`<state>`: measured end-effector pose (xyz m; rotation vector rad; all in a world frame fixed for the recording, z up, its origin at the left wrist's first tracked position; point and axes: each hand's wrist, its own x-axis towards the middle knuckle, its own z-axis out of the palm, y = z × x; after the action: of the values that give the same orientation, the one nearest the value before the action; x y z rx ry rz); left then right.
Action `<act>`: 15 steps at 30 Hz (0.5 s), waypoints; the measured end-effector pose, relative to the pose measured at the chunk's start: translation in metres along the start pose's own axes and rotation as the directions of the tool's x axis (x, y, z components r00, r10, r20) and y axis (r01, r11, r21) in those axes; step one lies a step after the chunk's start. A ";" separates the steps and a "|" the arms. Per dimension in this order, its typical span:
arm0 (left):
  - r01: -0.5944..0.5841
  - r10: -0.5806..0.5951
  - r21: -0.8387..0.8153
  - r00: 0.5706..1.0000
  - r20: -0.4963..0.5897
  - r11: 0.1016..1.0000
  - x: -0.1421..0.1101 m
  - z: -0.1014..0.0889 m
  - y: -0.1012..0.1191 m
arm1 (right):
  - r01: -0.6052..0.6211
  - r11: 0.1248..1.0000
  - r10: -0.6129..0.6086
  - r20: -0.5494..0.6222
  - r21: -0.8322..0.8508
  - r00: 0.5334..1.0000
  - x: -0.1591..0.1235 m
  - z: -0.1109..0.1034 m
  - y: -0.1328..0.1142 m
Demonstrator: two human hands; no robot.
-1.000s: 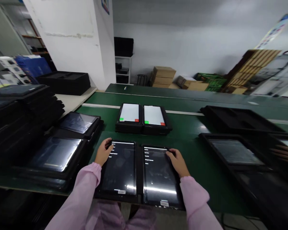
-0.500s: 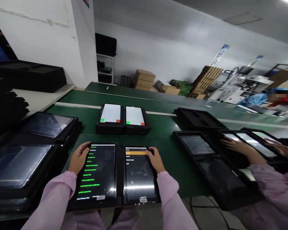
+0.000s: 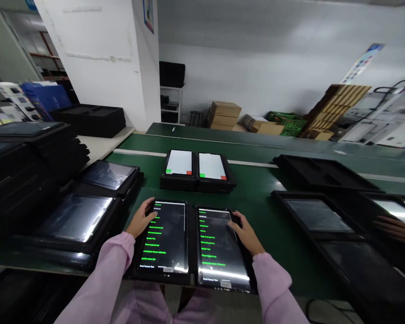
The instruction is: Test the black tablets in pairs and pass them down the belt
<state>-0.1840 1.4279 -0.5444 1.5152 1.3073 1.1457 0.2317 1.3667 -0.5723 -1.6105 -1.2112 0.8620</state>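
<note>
In front of me, at the near edge of the green bench, two tablets lie side by side in a black foam tray [image 3: 193, 265]. The left tablet [image 3: 168, 240] and the right tablet [image 3: 218, 247] both show dark screens with lists in mostly green text. My left hand [image 3: 142, 219] grips the left tablet's upper outer edge, its thumb over the screen. At the right tablet's upper outer edge is my right hand [image 3: 247, 232], gripping it, with the thumb on the glass near the list. Most fingers on both hands are partly hidden along the outer sides.
Beyond stand two white-screened tablets [image 3: 180, 163] in a black tray. Trays of film-covered tablets [image 3: 76, 218] stack up at left. To the right lie an unfilled black tray [image 3: 324, 173] and another tray of tablets [image 3: 315, 215], with a co-worker's hand [image 3: 396, 229] beside it.
The right tablet's screen has gone from a short menu with an orange bar to a green-text list. Both thumbs have moved further onto the screens. The view has swung left.
</note>
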 end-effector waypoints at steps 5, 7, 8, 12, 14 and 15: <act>-0.030 0.029 0.040 0.999 0.020 0.999 -0.004 -0.002 -0.001 | 0.038 0.997 -0.039 -0.015 -0.063 0.999 -0.005 0.004 -0.006; -0.028 0.027 0.052 0.999 0.028 0.998 -0.002 -0.002 -0.003 | 0.046 0.997 -0.048 -0.032 -0.059 0.998 -0.004 0.005 -0.006; -0.022 0.020 0.046 0.999 0.033 0.999 -0.001 -0.002 -0.005 | 0.050 0.998 -0.052 -0.045 -0.041 0.998 -0.004 0.006 -0.005; 0.006 -0.006 -0.016 1.000 0.000 1.000 0.005 0.001 -0.006 | 0.059 0.997 -0.054 -0.102 0.050 0.993 -0.003 0.007 -0.004; 0.014 -0.015 -0.019 0.998 -0.053 1.000 0.007 0.000 -0.003 | 0.062 0.996 -0.054 -0.108 0.071 0.993 0.000 0.009 -0.004; 0.020 -0.021 -0.010 0.997 -0.074 1.000 0.006 -0.002 -0.002 | 0.061 0.995 -0.051 -0.110 0.083 0.993 0.002 0.010 -0.005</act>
<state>-0.1856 1.4341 -0.5451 1.4613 1.3621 1.2041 0.2217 1.3717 -0.5714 -1.5269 -1.1237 0.7720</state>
